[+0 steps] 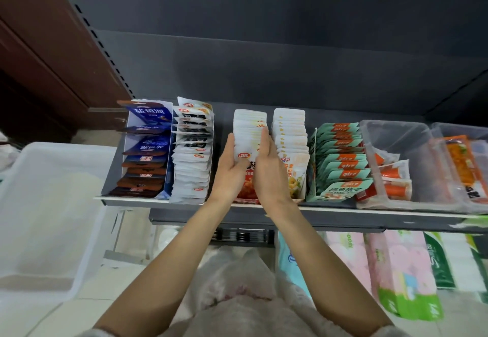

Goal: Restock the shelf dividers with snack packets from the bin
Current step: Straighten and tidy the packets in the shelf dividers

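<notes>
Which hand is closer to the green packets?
Right. The right hand is on the white packet row, on its side towards the green packets; the left hand is on its far side.

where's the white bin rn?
Head view, far left: the white bin sits beside and below the shelf's left end, next to the blue and brown packet row. Both hands, left and right, are at the middle white packet row.
</notes>
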The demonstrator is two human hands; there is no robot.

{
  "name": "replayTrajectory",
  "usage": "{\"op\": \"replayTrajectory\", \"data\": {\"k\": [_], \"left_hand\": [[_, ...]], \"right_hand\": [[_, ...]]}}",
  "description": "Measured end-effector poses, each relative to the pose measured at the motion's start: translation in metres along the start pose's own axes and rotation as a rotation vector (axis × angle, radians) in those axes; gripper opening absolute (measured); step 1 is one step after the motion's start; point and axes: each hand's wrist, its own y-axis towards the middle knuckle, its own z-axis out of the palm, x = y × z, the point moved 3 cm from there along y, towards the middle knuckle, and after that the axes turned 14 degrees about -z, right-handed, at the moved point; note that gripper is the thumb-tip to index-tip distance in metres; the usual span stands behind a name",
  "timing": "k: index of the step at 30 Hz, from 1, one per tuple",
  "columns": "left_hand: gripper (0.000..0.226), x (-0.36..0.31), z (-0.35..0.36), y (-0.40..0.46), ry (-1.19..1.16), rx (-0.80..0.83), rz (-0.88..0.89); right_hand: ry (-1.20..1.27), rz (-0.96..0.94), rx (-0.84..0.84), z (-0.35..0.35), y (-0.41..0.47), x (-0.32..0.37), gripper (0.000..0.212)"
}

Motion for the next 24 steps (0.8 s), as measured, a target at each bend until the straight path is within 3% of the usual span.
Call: {"op": "replayTrajectory", "data": {"k": [5, 12, 18, 24], "left_hand": [[0.062, 0.005, -0.005, 0.007, 0.114, -0.026, 0.019], [0.074, -0.014, 0.003, -0.014, 0.035, -0.011, -0.064], [0.055, -0.036, -0.029, -0.049, 0.405, -0.102, 0.2], [0.024, -0.047, -0.126, -0.042, 0.844, -0.526, 0.607]], "right_hand": [[0.021, -0.091, 0.056, -0.005, -0.004, -0.005, 0.074], [0.177, -0.147, 0.11, -0.017, -0.007, -0.007, 0.074], [0.229, -0.318, -0.08, -0.041, -0.009, 0.011, 0.059], [0.151, -0.337, -0.075, -0.032, 0.025, 0.052, 0.065]]}}
